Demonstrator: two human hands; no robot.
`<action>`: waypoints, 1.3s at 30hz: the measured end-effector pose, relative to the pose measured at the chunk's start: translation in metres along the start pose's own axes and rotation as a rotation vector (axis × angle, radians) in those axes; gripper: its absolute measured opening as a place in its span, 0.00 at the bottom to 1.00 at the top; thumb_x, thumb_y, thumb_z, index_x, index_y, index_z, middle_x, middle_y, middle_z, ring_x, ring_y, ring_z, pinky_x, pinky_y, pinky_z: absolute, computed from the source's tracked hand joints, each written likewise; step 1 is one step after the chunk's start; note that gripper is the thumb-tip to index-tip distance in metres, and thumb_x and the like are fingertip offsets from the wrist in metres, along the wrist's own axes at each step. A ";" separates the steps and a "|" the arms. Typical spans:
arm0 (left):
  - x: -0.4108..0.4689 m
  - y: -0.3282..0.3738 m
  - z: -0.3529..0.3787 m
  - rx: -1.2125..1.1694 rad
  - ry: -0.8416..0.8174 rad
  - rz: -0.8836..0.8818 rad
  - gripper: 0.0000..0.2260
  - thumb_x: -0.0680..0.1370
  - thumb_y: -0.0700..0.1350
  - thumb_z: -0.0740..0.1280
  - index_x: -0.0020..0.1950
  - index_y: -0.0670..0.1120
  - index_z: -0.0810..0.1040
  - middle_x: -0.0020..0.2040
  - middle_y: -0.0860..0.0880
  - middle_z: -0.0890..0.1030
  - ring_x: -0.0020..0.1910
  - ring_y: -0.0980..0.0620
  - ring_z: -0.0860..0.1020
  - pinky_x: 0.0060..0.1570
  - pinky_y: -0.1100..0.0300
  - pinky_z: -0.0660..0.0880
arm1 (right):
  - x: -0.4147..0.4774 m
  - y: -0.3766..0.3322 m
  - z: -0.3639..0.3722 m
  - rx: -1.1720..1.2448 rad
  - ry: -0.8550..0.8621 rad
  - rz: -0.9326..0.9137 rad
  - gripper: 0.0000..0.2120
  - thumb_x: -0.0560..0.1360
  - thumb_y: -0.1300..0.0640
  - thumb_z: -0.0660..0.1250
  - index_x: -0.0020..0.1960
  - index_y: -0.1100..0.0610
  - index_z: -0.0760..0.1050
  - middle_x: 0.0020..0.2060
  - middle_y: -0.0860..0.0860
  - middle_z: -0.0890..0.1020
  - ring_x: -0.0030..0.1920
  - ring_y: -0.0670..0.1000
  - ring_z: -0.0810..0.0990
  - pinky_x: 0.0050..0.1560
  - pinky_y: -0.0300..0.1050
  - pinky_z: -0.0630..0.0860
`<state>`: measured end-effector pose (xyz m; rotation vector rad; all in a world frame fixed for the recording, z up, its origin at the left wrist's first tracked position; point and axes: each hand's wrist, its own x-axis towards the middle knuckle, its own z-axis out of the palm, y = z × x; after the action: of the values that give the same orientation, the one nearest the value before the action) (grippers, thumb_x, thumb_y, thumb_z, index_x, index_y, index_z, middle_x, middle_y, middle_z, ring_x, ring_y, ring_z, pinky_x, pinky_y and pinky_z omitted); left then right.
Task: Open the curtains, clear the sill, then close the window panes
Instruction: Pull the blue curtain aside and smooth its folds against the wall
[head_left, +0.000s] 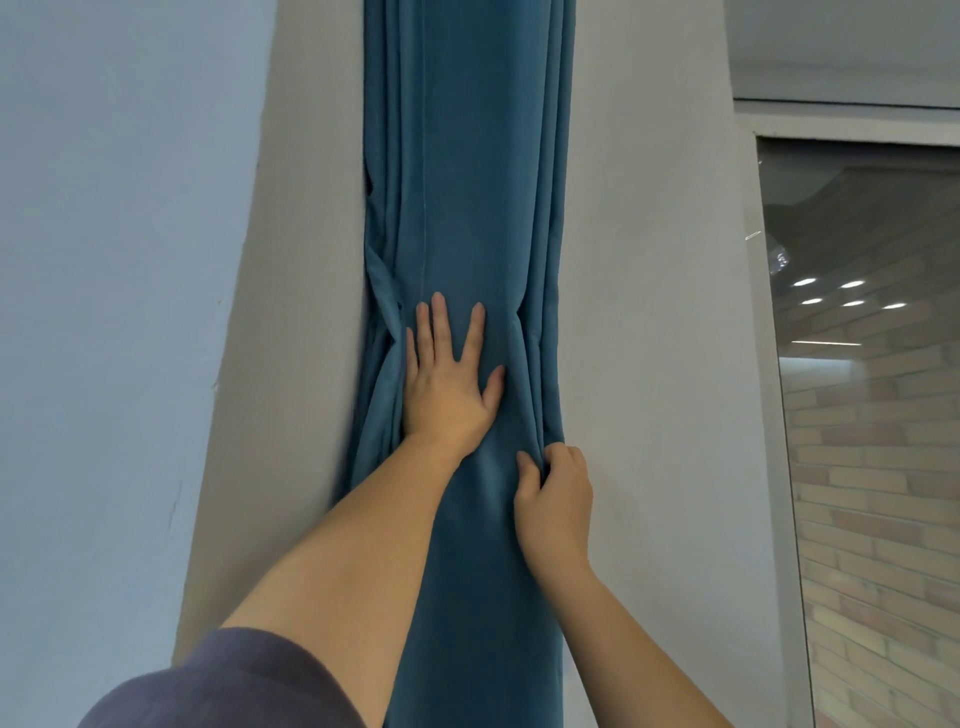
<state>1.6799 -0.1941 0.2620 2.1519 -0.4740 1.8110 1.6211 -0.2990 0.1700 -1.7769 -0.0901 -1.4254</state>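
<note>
A teal curtain (467, 156) hangs gathered into a narrow vertical bundle against the grey wall. My left hand (449, 379) lies flat on the front of the bundle, fingers spread. Lower and to the right, my right hand (556, 499) pinches the folds at the curtain's right edge. A window pane (872, 415) with a grey frame shows at the far right, with a brick wall beyond the glass. The sill is out of view.
A grey wall strip (649, 312) separates the curtain from the window frame (769, 364). A blue-grey wall (114, 312) fills the left side. My dark sleeve (228, 686) shows at the bottom left.
</note>
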 end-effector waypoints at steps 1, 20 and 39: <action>-0.004 0.002 -0.006 -0.007 0.008 -0.005 0.31 0.79 0.60 0.45 0.80 0.51 0.44 0.79 0.38 0.42 0.78 0.40 0.41 0.77 0.46 0.42 | -0.003 -0.001 -0.002 0.016 -0.001 0.009 0.12 0.79 0.56 0.61 0.38 0.55 0.64 0.40 0.50 0.71 0.37 0.45 0.68 0.39 0.38 0.64; -0.080 0.033 -0.156 -0.086 0.019 -0.031 0.30 0.80 0.54 0.53 0.80 0.49 0.46 0.80 0.42 0.45 0.79 0.42 0.44 0.75 0.39 0.45 | -0.105 -0.079 -0.079 0.269 0.055 0.068 0.03 0.79 0.52 0.60 0.53 0.48 0.67 0.49 0.45 0.78 0.48 0.45 0.78 0.47 0.44 0.76; -0.180 0.007 -0.327 -0.026 -0.134 0.071 0.27 0.80 0.48 0.50 0.79 0.48 0.50 0.80 0.42 0.49 0.79 0.43 0.46 0.75 0.39 0.48 | -0.215 -0.179 -0.153 0.035 0.092 -0.138 0.28 0.79 0.52 0.55 0.77 0.55 0.54 0.77 0.51 0.59 0.77 0.50 0.56 0.76 0.50 0.55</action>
<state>1.3577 -0.0508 0.1398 2.2754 -0.6084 1.6936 1.3328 -0.1884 0.0896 -1.7016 -0.1920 -1.5918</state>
